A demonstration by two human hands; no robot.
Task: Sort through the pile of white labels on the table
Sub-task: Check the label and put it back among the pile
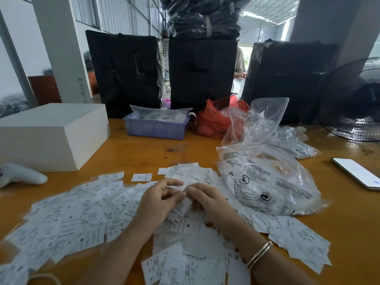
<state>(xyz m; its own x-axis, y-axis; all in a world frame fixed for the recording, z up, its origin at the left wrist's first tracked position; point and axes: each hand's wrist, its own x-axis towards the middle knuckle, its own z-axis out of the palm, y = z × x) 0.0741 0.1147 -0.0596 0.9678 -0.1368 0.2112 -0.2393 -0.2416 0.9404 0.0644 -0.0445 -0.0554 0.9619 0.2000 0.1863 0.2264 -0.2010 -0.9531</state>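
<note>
Over the pile of white labels (86, 219) spread across the bench (156, 153), my left hand (158, 202) and right hand (207, 200) meet, curled fingertips together pinching one label (182, 207).

We look across an orange-brown wooden counter (144, 153) into a bright, daylit hall. White walls (18, 33) and a pale square pillar (61, 48) stand at left, a grey pillar (329, 23) at right. Corrugated metal siding (119, 15) runs behind. Three black wrapped bundles (201, 73) line the counter's far edge, and a black fan (353, 99) stands at right.
</note>
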